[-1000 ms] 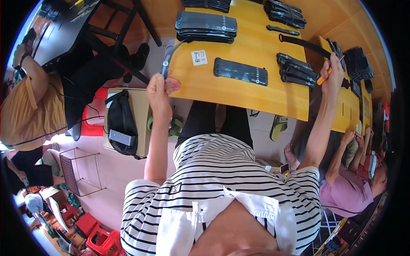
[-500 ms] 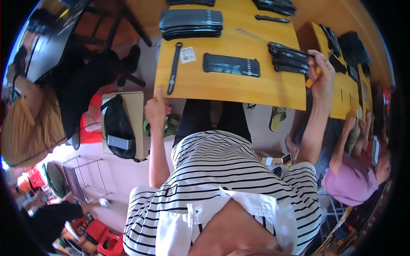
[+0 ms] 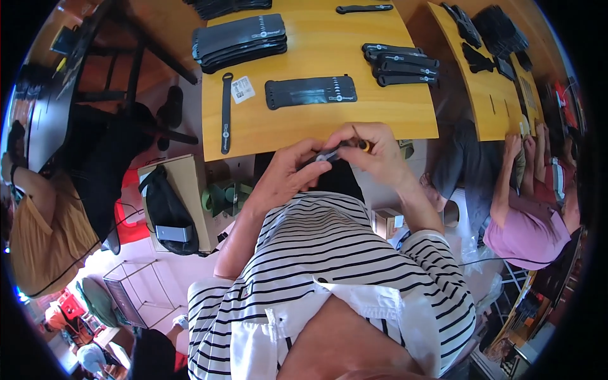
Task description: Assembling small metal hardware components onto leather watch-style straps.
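In front of my body, just off the table's near edge, my left hand (image 3: 288,171) is closed on a dark strap (image 3: 326,156) with a pale mark. Close against it, my right hand (image 3: 378,155) is closed around a tool with a yellow-orange handle (image 3: 365,145); its working end is hidden by fingers. My right fingertips meet the strap. Beyond my hands lies a flat black piece (image 3: 310,92) with a row of white marks. A looped black strap (image 3: 226,114) lies lengthwise to its left, beside a white printed label (image 3: 242,90).
The yellow wooden table (image 3: 285,130) carries a stack of black pieces (image 3: 240,39) at back left, a pile of black straps (image 3: 402,66) at right and a single strap (image 3: 364,9) farther back. A cardboard box with a black bag (image 3: 168,202) stands left. Co-workers sit at both sides.
My right hand has come from the strap pile at the right to my front, still with the tool. My left hand has left the table's edge to join it, now gripping a strap.
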`<state>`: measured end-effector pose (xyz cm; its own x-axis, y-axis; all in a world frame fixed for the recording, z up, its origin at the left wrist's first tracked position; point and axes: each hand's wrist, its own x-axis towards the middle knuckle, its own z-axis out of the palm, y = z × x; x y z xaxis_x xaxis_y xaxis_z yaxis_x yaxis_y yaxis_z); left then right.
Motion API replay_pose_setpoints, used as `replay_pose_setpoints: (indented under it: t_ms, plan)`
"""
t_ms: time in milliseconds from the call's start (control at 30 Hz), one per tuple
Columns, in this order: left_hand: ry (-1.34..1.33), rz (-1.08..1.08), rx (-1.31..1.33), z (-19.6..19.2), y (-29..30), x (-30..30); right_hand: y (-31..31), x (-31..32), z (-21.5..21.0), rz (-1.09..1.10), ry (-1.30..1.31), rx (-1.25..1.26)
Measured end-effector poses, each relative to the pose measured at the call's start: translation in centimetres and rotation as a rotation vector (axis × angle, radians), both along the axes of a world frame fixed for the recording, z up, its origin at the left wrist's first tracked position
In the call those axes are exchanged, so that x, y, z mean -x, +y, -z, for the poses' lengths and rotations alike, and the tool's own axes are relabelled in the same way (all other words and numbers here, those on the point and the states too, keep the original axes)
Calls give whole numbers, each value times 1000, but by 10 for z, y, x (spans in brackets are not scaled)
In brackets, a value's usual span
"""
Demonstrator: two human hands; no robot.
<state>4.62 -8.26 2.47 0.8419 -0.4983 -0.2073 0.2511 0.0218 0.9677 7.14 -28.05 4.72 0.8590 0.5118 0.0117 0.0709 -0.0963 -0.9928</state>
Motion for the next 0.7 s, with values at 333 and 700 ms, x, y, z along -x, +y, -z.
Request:
replay_pose_setpoints:
  t_ms: [333, 700]
  plan:
    - [93, 112, -247, 62, 58, -23, -51, -11, 85, 323, 271, 128]
    - [-4, -443, -245, 90, 44, -75, -40, -61, 107, 564, 179, 56]
